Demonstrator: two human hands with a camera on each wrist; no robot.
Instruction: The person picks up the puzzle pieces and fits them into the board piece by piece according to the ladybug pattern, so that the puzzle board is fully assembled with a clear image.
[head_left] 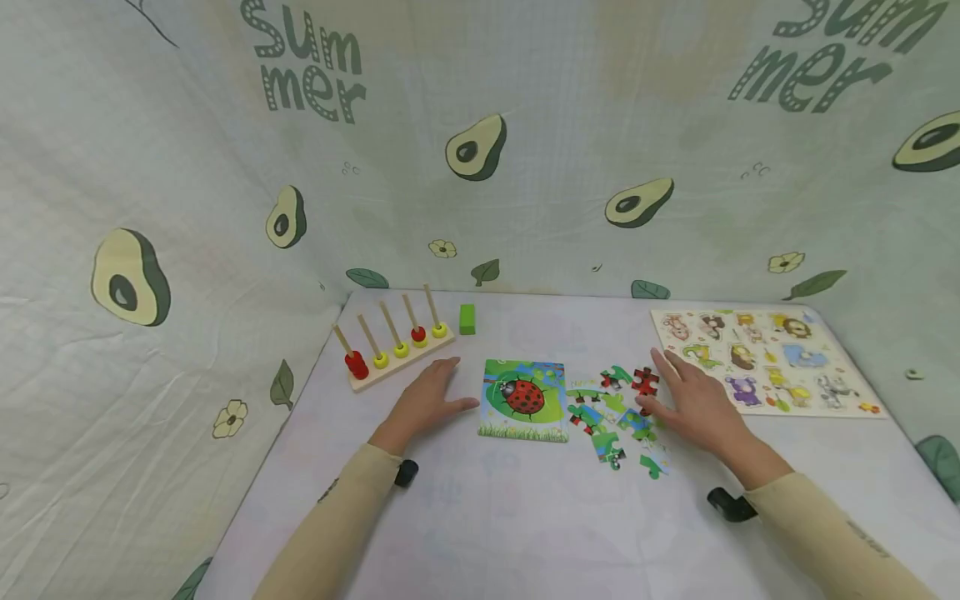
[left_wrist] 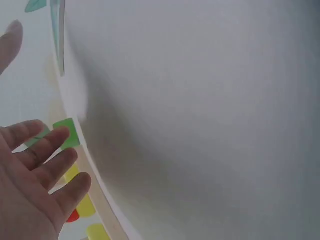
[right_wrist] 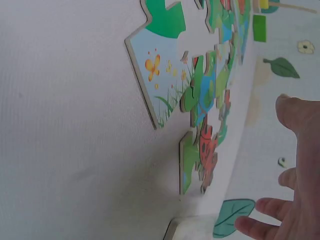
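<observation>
Beside the ladybug board, loose puzzle pieces lie jumbled; left hand and right hand hold nothing, fingers apart (a careless right-hand sweep could scatter pieces further).

"Summer" printed twice on cloth backdrop, upper left and upper right; sleeve marks too small to read.

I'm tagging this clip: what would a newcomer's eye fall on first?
Probably the square green ladybird picture, between the left hand and right hand. Next, the scattered multicoloured jigsaw pieces on its right, then the wooden peg stand with red and yellow beads, beyond the left hand.
</observation>
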